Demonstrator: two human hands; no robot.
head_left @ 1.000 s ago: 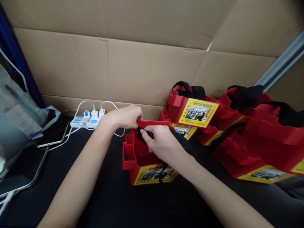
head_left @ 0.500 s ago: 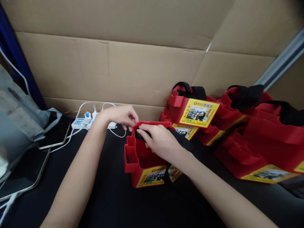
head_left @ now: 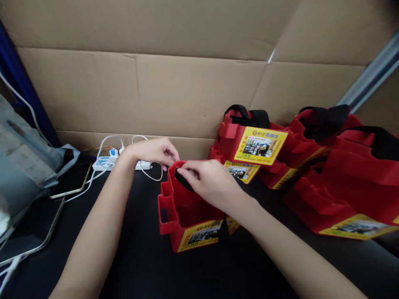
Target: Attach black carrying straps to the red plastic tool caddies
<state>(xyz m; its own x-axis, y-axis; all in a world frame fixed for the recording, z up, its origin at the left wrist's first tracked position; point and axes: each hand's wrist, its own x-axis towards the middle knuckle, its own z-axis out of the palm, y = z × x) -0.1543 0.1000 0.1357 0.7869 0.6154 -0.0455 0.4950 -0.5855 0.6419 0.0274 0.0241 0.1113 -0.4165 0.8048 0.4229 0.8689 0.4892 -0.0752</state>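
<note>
A red plastic holder (head_left: 182, 209) with a yellow label stands on the black table, just in front of me. My right hand (head_left: 208, 180) rests over its far rim and pinches a black strap (head_left: 181, 181) that runs down across the holder's front. My left hand (head_left: 157, 151) hovers at the far left corner of the rim with its fingers curled, touching or almost touching the red edge; nothing shows in it.
More red holders with black straps (head_left: 252, 141) lie piled at the right (head_left: 343, 166). A white power strip (head_left: 109, 162) with chargers and cables sits by the cardboard wall (head_left: 156, 91). Phones or tablets (head_left: 73, 180) and a grey bag (head_left: 21, 158) lie at the left.
My left hand let go of the holder's far rim and drew back a little to the left. My right hand shifted the strap leftward along the rim, and the holder turned slightly.
</note>
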